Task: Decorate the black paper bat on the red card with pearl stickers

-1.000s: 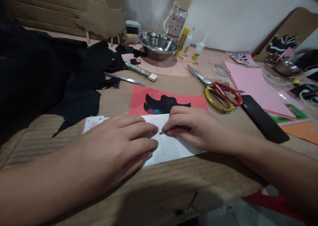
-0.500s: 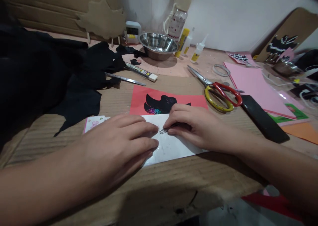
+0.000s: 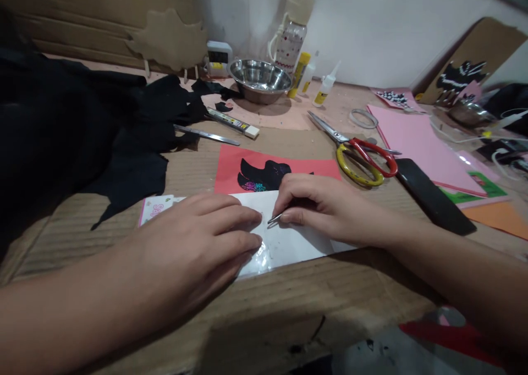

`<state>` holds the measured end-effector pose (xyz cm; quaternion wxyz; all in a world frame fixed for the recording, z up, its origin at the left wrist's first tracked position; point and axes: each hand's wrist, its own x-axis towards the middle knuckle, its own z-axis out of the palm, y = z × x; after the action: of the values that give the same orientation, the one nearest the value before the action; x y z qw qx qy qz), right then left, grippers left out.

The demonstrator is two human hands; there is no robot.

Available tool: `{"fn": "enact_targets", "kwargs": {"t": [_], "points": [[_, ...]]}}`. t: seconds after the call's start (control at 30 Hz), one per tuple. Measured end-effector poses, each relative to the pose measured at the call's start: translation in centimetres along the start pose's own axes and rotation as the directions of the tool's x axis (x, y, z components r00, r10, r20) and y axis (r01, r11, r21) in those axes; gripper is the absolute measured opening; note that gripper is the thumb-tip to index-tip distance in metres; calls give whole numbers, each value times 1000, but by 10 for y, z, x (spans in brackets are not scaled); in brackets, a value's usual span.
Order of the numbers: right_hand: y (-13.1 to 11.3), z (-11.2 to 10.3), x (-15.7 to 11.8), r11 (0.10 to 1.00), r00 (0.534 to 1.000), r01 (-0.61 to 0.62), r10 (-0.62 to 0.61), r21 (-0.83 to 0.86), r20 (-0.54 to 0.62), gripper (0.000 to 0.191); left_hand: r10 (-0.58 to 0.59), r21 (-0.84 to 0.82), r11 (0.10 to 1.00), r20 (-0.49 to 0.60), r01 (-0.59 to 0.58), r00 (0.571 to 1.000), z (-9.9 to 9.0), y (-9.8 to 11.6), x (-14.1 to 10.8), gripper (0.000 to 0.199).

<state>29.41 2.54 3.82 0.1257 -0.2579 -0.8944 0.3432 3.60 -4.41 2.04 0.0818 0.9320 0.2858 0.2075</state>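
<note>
Brown cardboard with thin ridges [image 3: 289, 303] covers the table, and a pale wall stands behind it. At the far left, black cloth [image 3: 136, 155] lies in a jagged heap. Behind its right part stands a cardboard leaf [image 3: 169, 39]. The left hand [image 3: 198, 237] lies palm down on the white sheet [image 3: 297, 246], with its fingers a little spread and pinching nothing that shows. Past the cloth are a thin metal strip [image 3: 214, 136] and a narrow box [image 3: 233, 122]. Further back, a shiny bowl [image 3: 260, 81] sits in front of a bottle [image 3: 291, 34], with a yellow glue stick [image 3: 300, 75] just beside the bowl. Red paper [image 3: 226, 163] with a black shape [image 3: 264, 172] on it lies at the far edge of the white sheet. The tweezers [image 3: 274, 220] are over the middle of the white sheet, between the two hands. Their tips point at the left hand. The right hand [image 3: 315, 207] pinches them between thumb and fingers. Right of the red paper lie scissors [image 3: 352, 149], with one yellow handle and one red. Next come a flat black thing [image 3: 433, 196], pink paper [image 3: 416, 144] and orange paper [image 3: 499, 217].
</note>
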Motion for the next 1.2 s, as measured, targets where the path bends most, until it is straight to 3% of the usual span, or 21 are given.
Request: {"fn": "enact_targets", "kwargs": {"t": [0.23,0.7,1.2], "points": [[0,4,-2,988,1000,9,-9,-154,1,9,-4,-13,1000,4,4,1000,0,0,0,33],[0,5,-2,993,998,58,-60,-99,-12,9,7,8,1000,8,-8,1000,-1,1,1,36],[-5,9,-8,978,997,73,-73,-195,5,12,6,41,999,-17,-6,1000,1,2,2,31]]}}
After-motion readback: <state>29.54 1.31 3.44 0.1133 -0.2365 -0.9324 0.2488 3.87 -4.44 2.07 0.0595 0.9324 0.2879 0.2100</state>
